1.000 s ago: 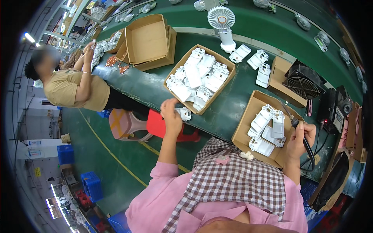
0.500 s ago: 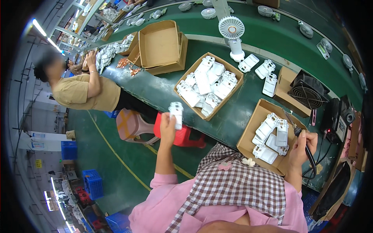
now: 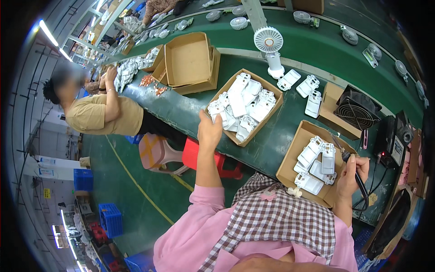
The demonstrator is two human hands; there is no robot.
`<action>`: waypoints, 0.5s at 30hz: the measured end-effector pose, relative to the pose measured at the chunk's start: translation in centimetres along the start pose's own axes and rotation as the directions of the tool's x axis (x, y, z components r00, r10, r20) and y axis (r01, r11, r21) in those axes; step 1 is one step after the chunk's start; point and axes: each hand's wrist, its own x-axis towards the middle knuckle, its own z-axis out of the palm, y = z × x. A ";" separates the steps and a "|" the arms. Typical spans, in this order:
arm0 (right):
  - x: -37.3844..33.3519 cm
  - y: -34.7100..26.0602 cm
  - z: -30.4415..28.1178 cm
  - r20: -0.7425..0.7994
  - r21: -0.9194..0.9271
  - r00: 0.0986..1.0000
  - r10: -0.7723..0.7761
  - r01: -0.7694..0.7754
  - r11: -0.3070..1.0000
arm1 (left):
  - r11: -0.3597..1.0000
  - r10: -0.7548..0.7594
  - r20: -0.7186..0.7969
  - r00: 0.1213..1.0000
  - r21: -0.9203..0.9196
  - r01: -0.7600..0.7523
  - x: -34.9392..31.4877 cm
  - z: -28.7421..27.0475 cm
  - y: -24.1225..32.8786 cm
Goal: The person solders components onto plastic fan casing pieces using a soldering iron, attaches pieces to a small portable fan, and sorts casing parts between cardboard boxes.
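My left hand (image 3: 210, 132) is at the near left edge of a cardboard box (image 3: 245, 144) full of white plastic casings (image 3: 236, 100). Its thumb and fingers are apart, beside a casing (image 3: 217, 108) at that corner; no casing shows clearly gripped. My right hand (image 3: 350, 177) is closed around a soldering iron (image 3: 346, 156), its metal tip pointing up and left over a shallower cardboard tray (image 3: 288, 159). In that tray several white casings (image 3: 310, 152) lie overlapping. A black cable runs from the iron's handle down beside the tray.
A white handheld fan (image 3: 269, 41) stands behind the boxes, near loose casings (image 3: 308, 86). At right are a black fan (image 3: 358, 109) and a black unit with a red light (image 3: 390, 144). Stacked boxes (image 3: 188, 59) and copper-coloured parts (image 3: 147, 80) lie left. A person (image 3: 106, 111) works there.
My left hand has moved up and right to the full box, and the casing it held is no longer seen in its grip. The right hand still holds the soldering iron, almost unmoved.
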 end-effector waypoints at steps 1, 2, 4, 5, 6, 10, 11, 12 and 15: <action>0.0 -0.1 0.1 -0.005 0.009 1.000 0.005 -0.005 1.000 | 0.998 0.009 0.069 0.998 0.065 -0.014 -0.2 -0.8 1.0; 0.0 -0.2 0.2 -0.011 0.018 1.000 0.010 -0.010 1.000 | 0.991 0.014 0.138 0.990 0.129 -0.032 -0.4 -1.5 1.9; 0.0 -0.2 0.2 -0.010 0.023 1.000 0.006 -0.006 1.000 | 0.978 0.026 0.144 0.989 0.203 -0.055 -0.9 -2.3 3.4; 0.0 -0.2 0.2 -0.010 0.025 1.000 0.001 -0.001 1.000 | 0.959 0.037 0.152 0.988 0.273 -0.078 -1.0 -2.3 3.8; 0.0 -0.2 0.3 -0.009 0.030 1.000 0.002 -0.002 1.000 | 0.958 0.037 0.148 0.988 0.276 -0.077 -1.2 -2.1 3.6; 0.1 -0.1 0.3 -0.024 0.039 0.999 0.021 -0.020 0.999 | 0.880 0.243 -0.006 0.970 0.422 -0.218 -1.1 -1.2 2.5; 0.1 -0.1 0.3 -0.025 0.025 1.000 0.010 -0.009 1.000 | 0.853 0.289 -0.016 0.957 0.458 -0.250 -0.9 -1.0 2.4; 0.0 -0.1 0.2 -0.024 0.023 1.000 0.011 -0.011 1.000 | 0.854 0.287 -0.015 0.958 0.458 -0.248 -0.9 -0.8 2.2; 0.0 -0.3 0.3 -0.018 0.020 1.000 0.006 -0.006 1.000 | 0.813 0.378 -0.080 0.922 0.505 -0.289 -0.7 0.1 2.3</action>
